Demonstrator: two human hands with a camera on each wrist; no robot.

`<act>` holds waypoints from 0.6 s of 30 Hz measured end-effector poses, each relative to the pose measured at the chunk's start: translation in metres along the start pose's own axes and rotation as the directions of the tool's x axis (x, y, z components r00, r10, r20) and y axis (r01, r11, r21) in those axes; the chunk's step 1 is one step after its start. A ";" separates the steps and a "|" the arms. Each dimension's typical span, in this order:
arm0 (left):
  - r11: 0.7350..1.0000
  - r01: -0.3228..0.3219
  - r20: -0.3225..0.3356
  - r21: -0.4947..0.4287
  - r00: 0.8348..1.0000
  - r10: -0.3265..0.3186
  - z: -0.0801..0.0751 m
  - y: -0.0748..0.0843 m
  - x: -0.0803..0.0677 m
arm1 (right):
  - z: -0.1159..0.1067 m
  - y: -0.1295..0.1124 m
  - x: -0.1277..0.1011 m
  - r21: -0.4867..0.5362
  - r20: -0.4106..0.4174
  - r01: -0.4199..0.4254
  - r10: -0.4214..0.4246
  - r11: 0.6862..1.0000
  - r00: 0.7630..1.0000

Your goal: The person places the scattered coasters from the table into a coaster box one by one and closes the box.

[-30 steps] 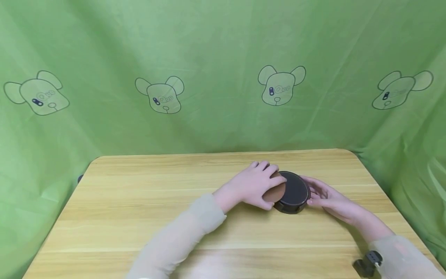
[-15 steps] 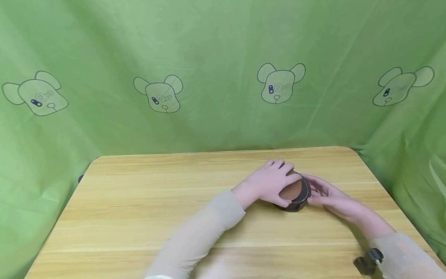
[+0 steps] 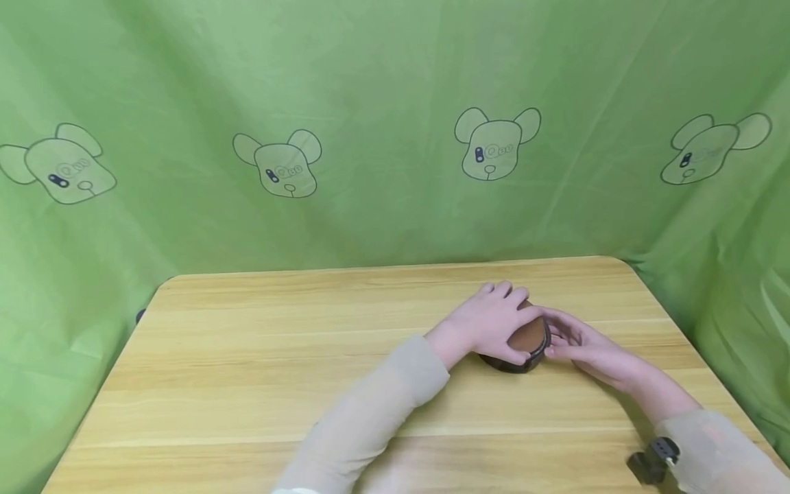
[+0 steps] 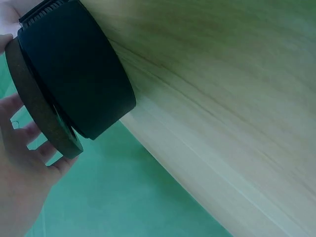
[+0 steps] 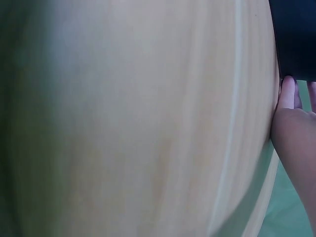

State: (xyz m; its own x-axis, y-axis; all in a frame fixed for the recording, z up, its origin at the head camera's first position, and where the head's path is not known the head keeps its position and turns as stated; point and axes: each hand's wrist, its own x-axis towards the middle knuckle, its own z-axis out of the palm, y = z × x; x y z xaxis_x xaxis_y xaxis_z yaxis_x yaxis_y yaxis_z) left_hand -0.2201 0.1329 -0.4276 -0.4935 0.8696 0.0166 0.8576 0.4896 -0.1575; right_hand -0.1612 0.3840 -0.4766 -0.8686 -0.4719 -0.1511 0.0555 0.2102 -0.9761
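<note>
A round black holder (image 3: 517, 363) stands on the wooden table (image 3: 259, 370), right of centre. A flat brown disc (image 3: 528, 337) lies tilted on its top; the left wrist view shows the disc (image 4: 39, 103) leaning on the holder (image 4: 74, 69). My left hand (image 3: 494, 319) comes from the left and grips the disc's edge with curled fingers (image 4: 19, 163). My right hand (image 3: 577, 343) lies on the table at the holder's right side, fingers nearly straight. One of its fingertips (image 5: 289, 94) touches the holder's wall (image 5: 296, 39).
A green cloth (image 3: 382, 137) printed with bear heads hangs behind and beside the table. The table's rounded far right corner (image 3: 611, 264) is close behind the hands. A black wrist camera mount (image 3: 651, 460) sits on my right sleeve.
My left hand has slid the brown disc to the right, from beside the holder onto its top, hiding the dark top. My right hand has stayed at the holder's side.
</note>
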 end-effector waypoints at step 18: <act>0.999 0.049 0.019 0.023 0.999 -0.050 0.003 0.007 0.004 | 0.000 0.001 0.000 -0.009 -0.010 0.016 -0.016 1.000 1.000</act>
State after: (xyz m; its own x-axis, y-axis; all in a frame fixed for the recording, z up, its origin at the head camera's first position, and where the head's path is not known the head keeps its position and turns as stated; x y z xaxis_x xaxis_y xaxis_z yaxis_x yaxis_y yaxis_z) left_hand -0.2163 0.1391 -0.4312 -0.5380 0.8429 0.0058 0.8288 0.5302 -0.1788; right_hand -0.1608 0.3840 -0.4772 -0.8745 -0.4663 -0.1338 0.0375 0.2100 -0.9770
